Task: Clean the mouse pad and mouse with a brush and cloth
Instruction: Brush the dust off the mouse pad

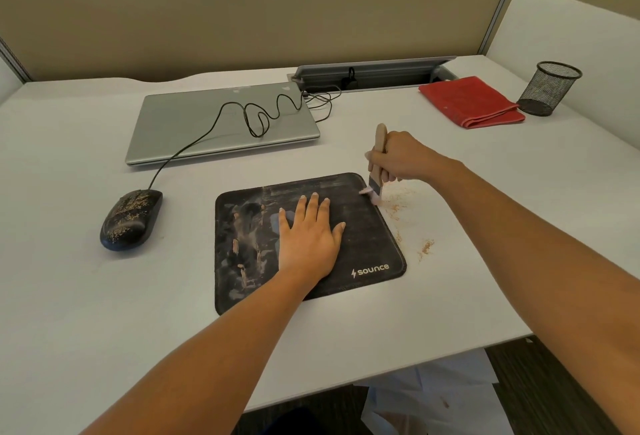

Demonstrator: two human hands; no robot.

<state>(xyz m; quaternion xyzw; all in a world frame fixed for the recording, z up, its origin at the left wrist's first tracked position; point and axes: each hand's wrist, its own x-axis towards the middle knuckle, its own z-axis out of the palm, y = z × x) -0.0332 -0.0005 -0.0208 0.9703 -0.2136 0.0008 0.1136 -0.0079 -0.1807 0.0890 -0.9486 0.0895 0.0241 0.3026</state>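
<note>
A black mouse pad [367, 244] smeared with pale dust lies in the middle of the white desk [69, 296]. My left hand [308, 237] presses flat on its centre, fingers spread. My right hand [398, 157] grips the wooden handle of a small brush [377, 171], whose bristles touch the pad's far right corner. Brown crumbs [398, 208] are scattered on the desk just right of the pad. A black wired mouse [130, 220], speckled with the same crumbs, sits to the left of the pad. A folded red cloth [471, 102] lies at the back right.
A shut silver laptop [194, 126] sits behind the pad with the mouse cable [256, 116] looped over it. A black mesh pen cup [547, 88] stands beside the cloth. A cable tray [374, 71] and beige partition [242, 12] close the back. The desk's front edge runs near right.
</note>
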